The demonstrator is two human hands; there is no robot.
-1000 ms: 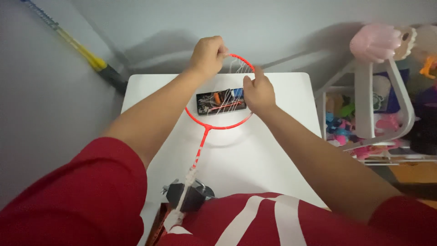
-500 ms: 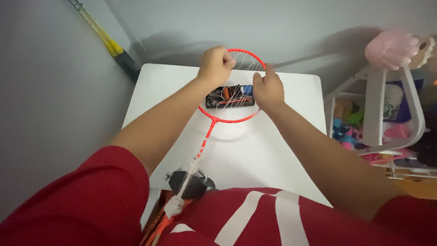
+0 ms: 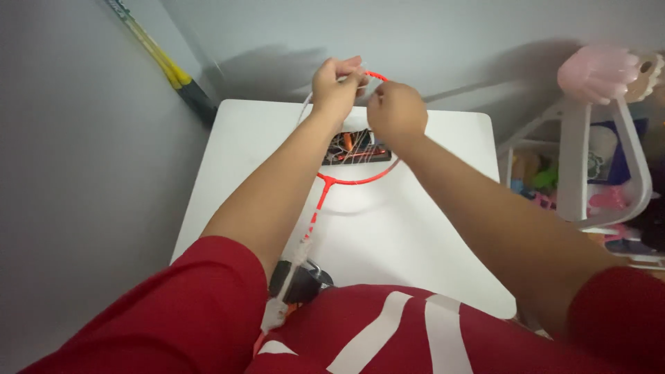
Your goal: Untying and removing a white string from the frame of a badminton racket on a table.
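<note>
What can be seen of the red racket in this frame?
The racket has a thin red hoop frame, a red throat and a pale, whitish shaft running back toward the person's lap. It lies lengthwise above the white table, head toward the wall. White strings cross the hoop. The left hand and right hand grip the hoop's far rim and strings, hiding most of it.

Home room: toy shelf (image 3: 603, 180), table (image 3: 415, 242)
</note>
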